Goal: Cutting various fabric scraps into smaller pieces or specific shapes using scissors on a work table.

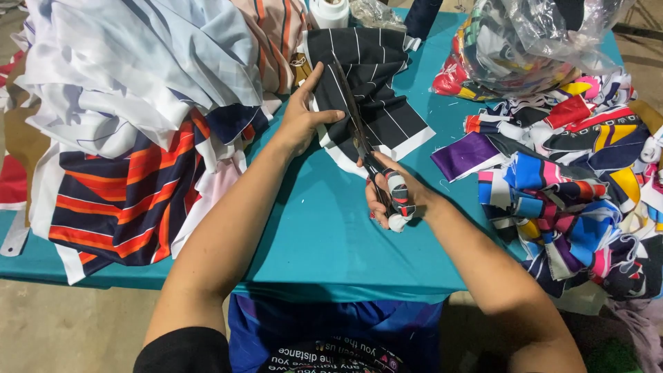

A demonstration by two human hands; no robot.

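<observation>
You are pressing your left hand point(302, 119) flat-fingered on the near-left edge of a black cloth with thin white stripes point(376, 83), thumb lying across the fabric and the other fingers tucked along its edge, pinning it rather than gripping it. The cloth is lying on the teal table cover point(324, 228), toward its far middle. Your right hand point(394, 197) is sitting just nearer you than the cloth, fingers curled tight through the cloth-wrapped handles of a pair of scissors point(362, 141). The blades are pointing away from you and running up over the cloth, just right of your left hand; you cannot tell how far apart they are standing. Left of the cloth a heap of white fabric point(131, 62) is lying over a navy and orange striped piece point(131, 200). Right of the cloth a pile of many-coloured scraps point(580, 193) is spreading out, and beyond it a clear plastic bag point(532, 41) of similar scraps is standing
</observation>
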